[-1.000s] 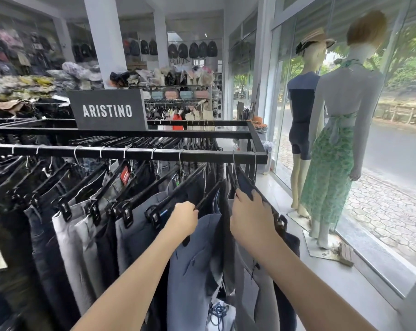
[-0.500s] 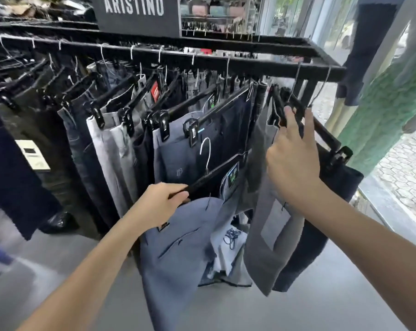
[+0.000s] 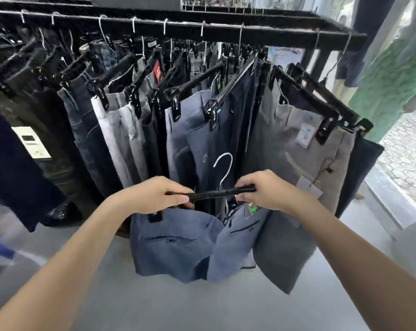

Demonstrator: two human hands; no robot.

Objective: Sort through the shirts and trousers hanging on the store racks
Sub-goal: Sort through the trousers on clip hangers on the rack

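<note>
Your left hand [image 3: 154, 194] and right hand [image 3: 266, 192] clamp opposite ends of the black clip hanger [image 3: 216, 193]; bar crosswise, black rack rail [image 3: 226, 32] above-ahead.

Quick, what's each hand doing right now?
Left hand: gripping the left end of the black plastic clip hanger with blue trousers.
Right hand: gripping the same hanger's right end.

Two arms in shot here, left forearm [image 3: 82, 247] and right forearm [image 3: 333, 240] both bare all the way in from the frame edge, left grip [image 3: 154, 194] and right grip [image 3: 266, 194] equally bare, one plain thumbnail showing.
</note>
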